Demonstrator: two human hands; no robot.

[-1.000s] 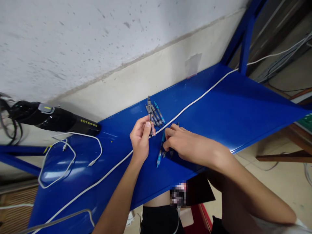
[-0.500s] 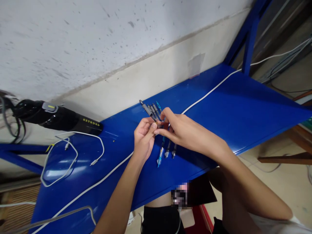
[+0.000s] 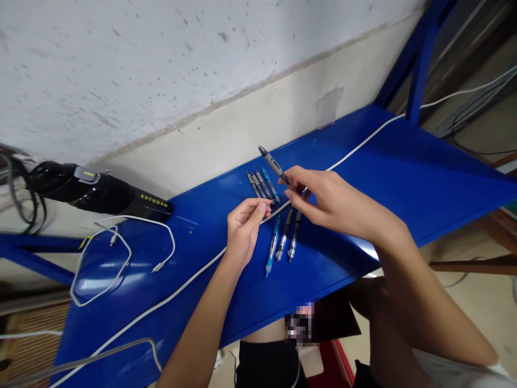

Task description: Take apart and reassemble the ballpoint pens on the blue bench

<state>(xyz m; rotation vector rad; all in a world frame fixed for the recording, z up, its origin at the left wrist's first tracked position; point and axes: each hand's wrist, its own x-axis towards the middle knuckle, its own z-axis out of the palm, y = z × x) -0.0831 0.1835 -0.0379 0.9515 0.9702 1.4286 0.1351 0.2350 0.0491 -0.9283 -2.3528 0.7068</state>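
Note:
My right hand (image 3: 323, 196) pinches a grey pen (image 3: 271, 161) and holds it above the table, its grey end pointing up toward the wall. To the left, my left hand (image 3: 245, 226) has thumb and fingertips pressed together; whatever lies between them cannot be made out. Behind the left fingertips lies a row of grey pens (image 3: 258, 184) with a blue pen (image 3: 270, 182) at its right end. Nearer me, another blue pen (image 3: 273, 247) and two clear-ended dark pens (image 3: 285, 235) lie side by side, partly below my right hand.
The blue table (image 3: 404, 178) stands against a white wall (image 3: 242, 64). A white cable (image 3: 173, 293) runs across it, passing between the pen groups. At the left lie a black EXTRORD device (image 3: 121, 194) and a looped white charging cable (image 3: 172, 237). A blue frame post (image 3: 420, 75) rises at the right.
My right hand has moved right and up with the grey pen, away from my left hand. Earlier both hands were together around it. The left hand has barely moved.

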